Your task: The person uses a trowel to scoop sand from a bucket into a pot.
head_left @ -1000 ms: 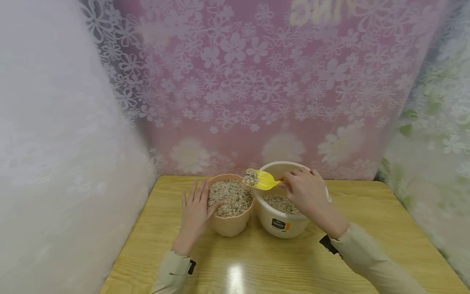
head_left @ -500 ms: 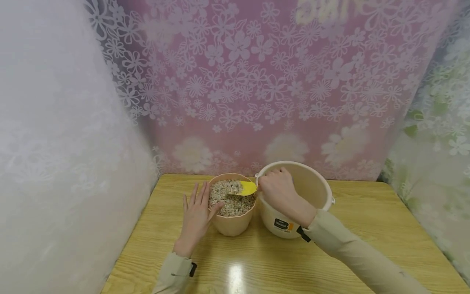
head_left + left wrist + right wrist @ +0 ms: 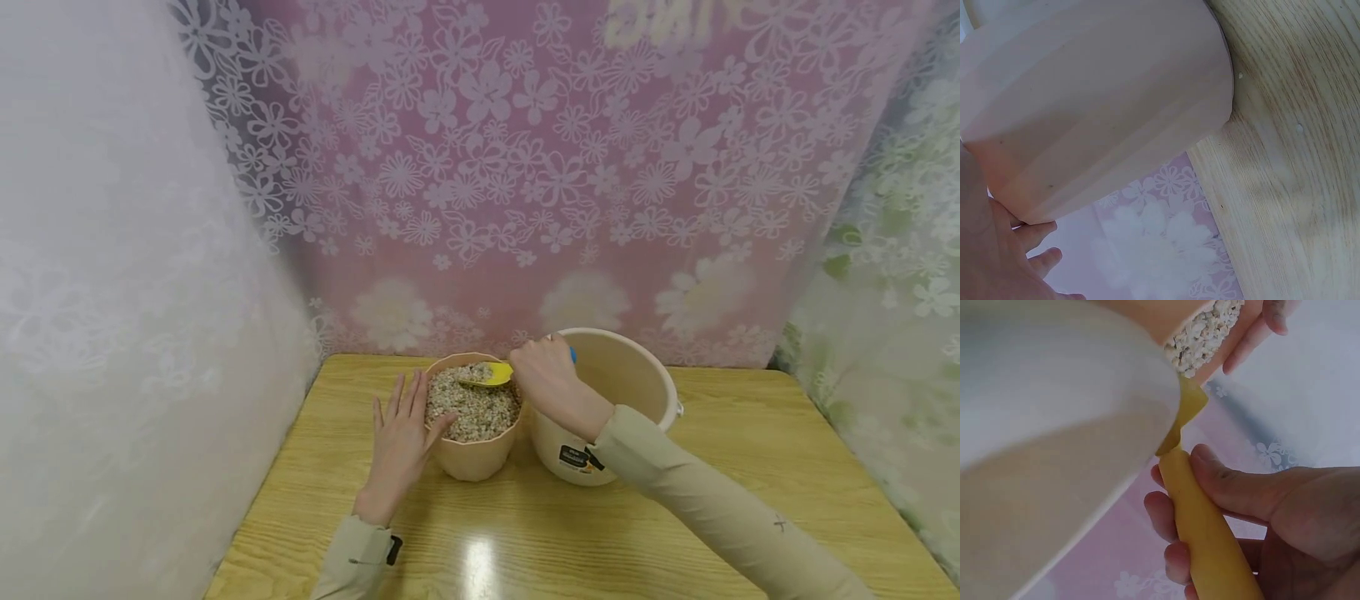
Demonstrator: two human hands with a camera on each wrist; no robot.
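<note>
A peach flower pot (image 3: 472, 462) stands full of pale, gravelly grains (image 3: 476, 417). My left hand (image 3: 401, 442) rests on its left rim with fingers spread; in the left wrist view the fingertips (image 3: 1047, 261) touch near the pot's rim. My right hand (image 3: 547, 375) grips a small yellow shovel (image 3: 495, 375) by its handle (image 3: 1204, 531), fingers curled round it. The shovel's blade is over the grains at the pot's back right, apparently touching them, with some grains on it. A blue handle end (image 3: 573, 355) shows behind the hand.
Right of the pot stands a larger cream bucket (image 3: 637, 392) with a dark label; my right forearm crosses in front of it, and its contents are hidden. Both stand on a wood-grain table (image 3: 480, 533). A pink flowered curtain (image 3: 480, 167) hangs behind, pale sheets at both sides.
My right hand has moved left from over the bucket to the pot, bringing the loaded shovel down onto the grains. Lately the blade shifted slightly up and back. My left hand stays put.
</note>
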